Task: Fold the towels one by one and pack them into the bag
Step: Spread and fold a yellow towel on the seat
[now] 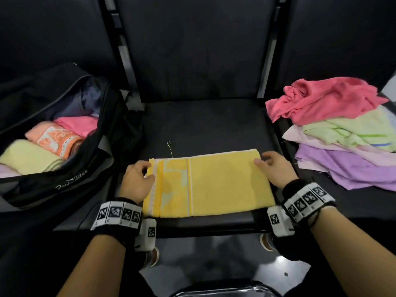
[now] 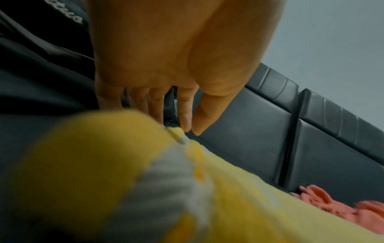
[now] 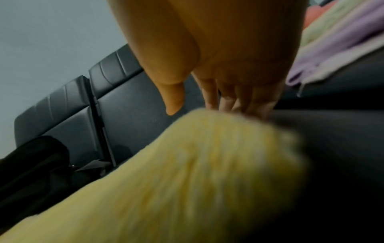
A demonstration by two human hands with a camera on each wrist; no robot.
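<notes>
- The yellow towel lies flat and folded on the middle seat, near its front edge. Its long axis runs left to right across the seat; the patterned, white-striped end points left toward the bag, the plain end points right toward the pile.
- A loose thread rises from the towel's far edge.
- The left hand sits at the towel's left end. In the left wrist view its forefinger and thumb tips meet at the far left corner, the grip apparently pinching that corner; the picture is blurred there.
- The right hand sits at the towel's right end, fingertips at the far right corner. In the right wrist view the fingers reach down behind the towel's edge with the thumb held apart, so the grip cannot be told.
- The bag is black, open, on the left seat. Three folded towels show plainly inside: one pale green, one orange with a pattern, one pink. A sliver of lilac cloth shows at the picture's left edge.
- The pile on the right seat holds unfolded towels: one pink on top, a green one beneath, then pale pink and purple layers; their exact count cannot be told.
</notes>
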